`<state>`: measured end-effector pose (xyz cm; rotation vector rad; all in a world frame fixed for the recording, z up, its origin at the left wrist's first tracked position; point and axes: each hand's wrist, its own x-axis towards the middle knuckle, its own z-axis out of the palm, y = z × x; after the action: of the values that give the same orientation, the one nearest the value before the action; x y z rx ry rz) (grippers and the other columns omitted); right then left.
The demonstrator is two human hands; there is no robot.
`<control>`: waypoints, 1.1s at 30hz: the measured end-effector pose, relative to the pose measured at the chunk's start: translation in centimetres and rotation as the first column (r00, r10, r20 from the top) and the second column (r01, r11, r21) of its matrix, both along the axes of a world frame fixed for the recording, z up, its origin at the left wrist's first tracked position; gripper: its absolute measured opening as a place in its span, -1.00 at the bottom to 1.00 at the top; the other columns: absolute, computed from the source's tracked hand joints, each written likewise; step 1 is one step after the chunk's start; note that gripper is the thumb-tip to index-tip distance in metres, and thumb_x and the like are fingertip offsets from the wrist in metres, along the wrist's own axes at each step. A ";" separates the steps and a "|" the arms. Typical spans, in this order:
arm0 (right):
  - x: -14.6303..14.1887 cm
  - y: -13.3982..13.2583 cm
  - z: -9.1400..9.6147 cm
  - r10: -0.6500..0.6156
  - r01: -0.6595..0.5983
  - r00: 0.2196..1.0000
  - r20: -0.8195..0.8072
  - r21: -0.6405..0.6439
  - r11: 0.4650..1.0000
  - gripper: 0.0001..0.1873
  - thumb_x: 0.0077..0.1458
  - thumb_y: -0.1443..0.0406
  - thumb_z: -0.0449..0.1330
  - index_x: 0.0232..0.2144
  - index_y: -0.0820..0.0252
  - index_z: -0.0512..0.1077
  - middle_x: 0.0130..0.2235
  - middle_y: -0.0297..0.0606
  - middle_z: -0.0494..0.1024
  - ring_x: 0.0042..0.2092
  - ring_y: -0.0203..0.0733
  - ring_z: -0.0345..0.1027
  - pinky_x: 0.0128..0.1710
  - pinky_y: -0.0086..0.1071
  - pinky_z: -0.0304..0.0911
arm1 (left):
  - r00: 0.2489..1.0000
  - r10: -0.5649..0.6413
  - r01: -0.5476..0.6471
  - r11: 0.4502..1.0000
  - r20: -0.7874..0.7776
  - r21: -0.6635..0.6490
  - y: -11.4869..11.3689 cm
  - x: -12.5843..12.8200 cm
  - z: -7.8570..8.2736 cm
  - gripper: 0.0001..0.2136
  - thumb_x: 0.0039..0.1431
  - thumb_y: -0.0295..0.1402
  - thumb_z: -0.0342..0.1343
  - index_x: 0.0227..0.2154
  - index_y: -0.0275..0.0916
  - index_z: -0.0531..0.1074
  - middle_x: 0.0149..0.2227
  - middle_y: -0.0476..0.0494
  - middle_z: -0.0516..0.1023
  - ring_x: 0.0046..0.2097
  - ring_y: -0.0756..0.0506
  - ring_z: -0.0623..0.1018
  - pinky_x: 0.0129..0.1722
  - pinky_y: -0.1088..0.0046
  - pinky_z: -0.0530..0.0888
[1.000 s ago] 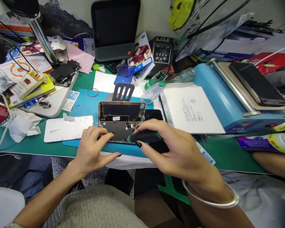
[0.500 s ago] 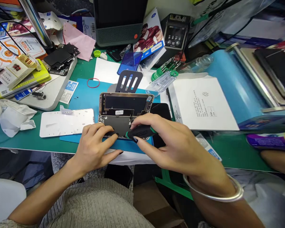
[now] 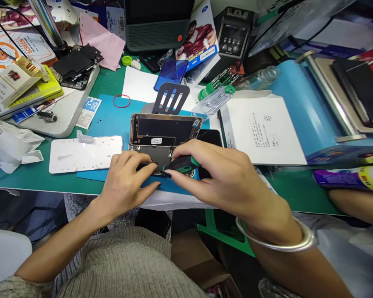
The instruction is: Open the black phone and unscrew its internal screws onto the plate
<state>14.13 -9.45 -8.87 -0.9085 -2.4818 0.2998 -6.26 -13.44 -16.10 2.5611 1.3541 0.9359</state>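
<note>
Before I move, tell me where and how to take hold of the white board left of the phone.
Probably pinch the white board by its left short edge, coming from the left: it lies flat, and its right end sits near the phone and left hand.

"Where does the camera sit?"
"On the wearer's head, facing forward and down past a ribbed beige knit sweater at a green-topped desk."
"How near?"
"Close above, the bare left hand and bare right hand mid-frame."
</note>
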 end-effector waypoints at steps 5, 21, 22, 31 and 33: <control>-0.2 -0.2 -0.1 -0.022 0.022 1.000 -0.003 0.050 0.998 -0.97 0.18 0.33 0.18 -0.30 0.16 0.38 -0.36 -0.28 0.54 -0.40 -0.25 0.42 -0.47 -0.40 0.27 | 0.988 -0.103 0.117 0.985 0.113 -0.127 1.4 0.8 0.7 -0.86 0.22 -0.39 0.16 -0.16 -0.27 0.47 -0.18 -0.13 0.55 -0.13 -0.16 0.46 -0.22 0.27 0.30; 0.8 -0.1 1.2 0.007 -0.002 0.997 0.080 -0.058 0.998 -0.66 0.07 0.37 0.05 -0.09 0.29 0.41 -0.15 -0.19 0.60 -0.26 -0.22 0.47 -0.34 -0.39 0.32 | 0.973 0.148 -0.146 0.989 0.176 -0.024 6.1 -1.3 3.7 -0.68 0.10 -0.45 0.10 -0.04 -0.23 0.42 0.01 -0.26 0.46 0.08 -0.22 0.43 0.08 0.17 0.41; 0.9 -0.1 1.3 0.018 -0.013 0.996 0.089 -0.057 0.998 -0.64 0.07 0.37 0.05 -0.07 0.31 0.40 -0.14 -0.18 0.59 -0.25 -0.21 0.47 -0.33 -0.38 0.32 | 0.974 0.171 -0.166 0.985 0.149 -0.042 6.7 -1.4 3.8 -0.67 0.11 -0.44 0.11 -0.03 -0.23 0.42 0.02 -0.25 0.47 0.08 -0.22 0.43 0.09 0.17 0.40; 0.7 0.1 1.7 0.018 -0.018 0.990 0.141 -0.004 1.000 -0.63 0.19 0.32 0.06 0.02 0.31 0.42 -0.22 -0.17 0.50 -0.31 -0.24 0.37 -0.42 -0.41 0.18 | 0.958 0.255 -0.233 0.959 0.131 -0.165 9.3 -1.3 3.0 -0.79 0.15 -0.47 0.07 -0.18 -0.26 0.53 -0.18 -0.17 0.53 -0.08 -0.14 0.52 -0.05 0.29 0.46; 0.4 0.0 1.6 -0.023 0.015 0.980 0.199 0.043 0.999 -0.72 0.24 0.26 0.06 -0.10 0.25 0.48 -0.30 -0.24 0.50 -0.36 -0.26 0.36 -0.47 -0.43 0.08 | 0.952 0.280 -0.256 0.951 0.127 -0.175 9.5 -1.3 2.9 -0.80 0.15 -0.49 0.06 -0.22 -0.26 0.55 -0.20 -0.17 0.53 -0.09 -0.14 0.52 -0.06 0.29 0.46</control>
<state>14.54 -9.50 -7.28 -0.9873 -2.6488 0.1573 -7.57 -3.97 -13.17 2.1808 1.6861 0.9939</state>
